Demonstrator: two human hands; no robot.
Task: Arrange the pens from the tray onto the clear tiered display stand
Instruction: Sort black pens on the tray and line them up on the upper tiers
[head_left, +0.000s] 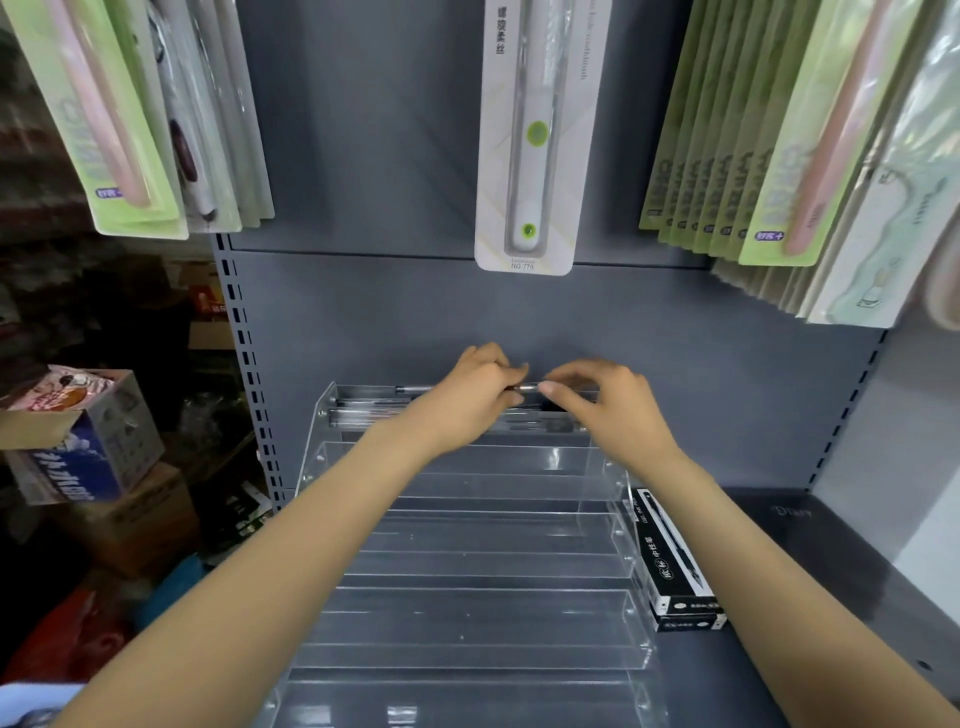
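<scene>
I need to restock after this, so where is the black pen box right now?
In the head view, the black pen box lies on the grey shelf, against the right side of the clear stand.

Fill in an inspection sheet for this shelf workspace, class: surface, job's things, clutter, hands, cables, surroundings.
Surface: grey shelf, stand on it.
Job's things: clear stand, lower tiers bare; pens lie in the top tiers; one pen held over the top tier.
Clutter: black pen boxes right of the stand.
Hands: left hand and right hand both pinch the pen.
Cables: nothing seen.
Surroundings: toothbrush packs hang above; cartons at left.
</scene>
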